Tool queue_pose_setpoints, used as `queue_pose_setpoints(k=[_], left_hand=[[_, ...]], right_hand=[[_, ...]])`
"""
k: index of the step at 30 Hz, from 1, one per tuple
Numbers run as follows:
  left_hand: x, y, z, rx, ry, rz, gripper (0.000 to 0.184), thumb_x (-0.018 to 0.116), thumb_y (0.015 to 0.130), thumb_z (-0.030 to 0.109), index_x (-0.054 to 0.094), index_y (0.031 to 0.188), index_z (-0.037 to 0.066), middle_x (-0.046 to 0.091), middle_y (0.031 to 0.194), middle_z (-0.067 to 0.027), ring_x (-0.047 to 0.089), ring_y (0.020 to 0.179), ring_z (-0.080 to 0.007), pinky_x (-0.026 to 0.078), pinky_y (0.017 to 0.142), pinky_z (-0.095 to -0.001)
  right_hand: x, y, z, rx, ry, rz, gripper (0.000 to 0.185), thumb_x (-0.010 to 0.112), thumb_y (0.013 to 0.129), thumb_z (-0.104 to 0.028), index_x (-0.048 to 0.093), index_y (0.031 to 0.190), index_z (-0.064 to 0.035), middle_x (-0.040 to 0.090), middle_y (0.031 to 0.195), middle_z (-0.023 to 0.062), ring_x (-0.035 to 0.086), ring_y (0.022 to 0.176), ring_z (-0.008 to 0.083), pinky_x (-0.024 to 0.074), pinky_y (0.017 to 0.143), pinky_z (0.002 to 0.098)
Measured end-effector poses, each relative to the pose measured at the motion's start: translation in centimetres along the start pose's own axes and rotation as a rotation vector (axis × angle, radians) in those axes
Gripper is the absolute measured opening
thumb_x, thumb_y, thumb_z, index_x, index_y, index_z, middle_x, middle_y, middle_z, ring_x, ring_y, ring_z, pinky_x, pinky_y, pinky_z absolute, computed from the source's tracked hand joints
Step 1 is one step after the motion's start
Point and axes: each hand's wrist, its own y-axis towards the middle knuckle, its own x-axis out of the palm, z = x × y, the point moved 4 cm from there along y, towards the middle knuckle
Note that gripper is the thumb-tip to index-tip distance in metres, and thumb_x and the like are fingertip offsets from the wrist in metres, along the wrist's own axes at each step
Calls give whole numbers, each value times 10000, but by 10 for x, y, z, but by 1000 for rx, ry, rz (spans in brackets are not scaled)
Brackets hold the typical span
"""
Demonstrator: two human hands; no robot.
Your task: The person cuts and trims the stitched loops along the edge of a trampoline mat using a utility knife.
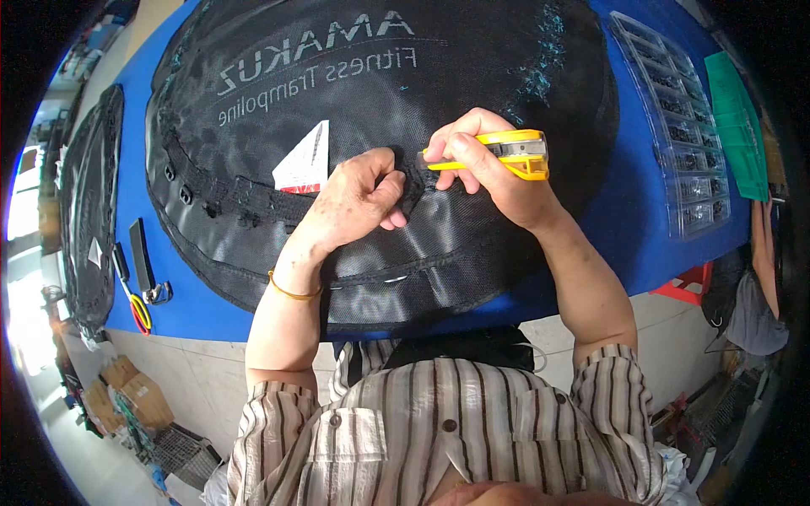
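Note:
A round black trampoline mat (363, 101) with mirrored white lettering lies over a blue table. My right hand (481, 160) is closed around a yellow cutter (527, 154), its front end pointing left at a black strap (413, 181) on the mat. Just left of it, my left hand (359, 198) is closed in a pinch on the black strap. The blade's contact with the strap is too small to make out. A white triangular paper with a red edge (305, 164) lies on the mat beside my left hand.
A clear compartment box of small parts (679, 126) and a green tray (736, 126) are at the right. Scissors (139, 312) and a black strap piece with a buckle (143, 253) lie at the left. Another black mat (89, 211) is at the far left.

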Motion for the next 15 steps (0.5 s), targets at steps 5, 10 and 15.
queue_pose_setpoints(k=[5, 10, 15], left_hand=[[0, 0, -2, 8, 9, 3, 194, 542, 1029, 151, 514, 887, 22, 603, 750, -33, 689, 651, -128, 558, 561, -242], [0, 1, -1, 6, 0, 7, 199, 544, 1029, 151, 513, 884, 18, 603, 750, -35, 693, 651, -131, 558, 559, -243], [0, -1, 2, -5, 23, 21, 212, 548, 1027, 162, 518, 878, 14, 607, 749, -38, 688, 641, -129, 558, 561, -241]], right_hand=[[2, -1, -6, 49, -28, -34, 189, 527, 1037, -233, 608, 990, -69, 692, 973, 66, 663, 717, 102, 492, 587, 218], [2, -2, -7, -27, -95, -61, 177, 524, 1037, -216, 604, 976, -70, 697, 981, 87, 659, 709, 108, 503, 586, 220], [1, 0, -4, 16, -26, -42, 223, 536, 1028, -261, 633, 974, -67, 689, 955, 33, 671, 724, 109, 479, 573, 220]])
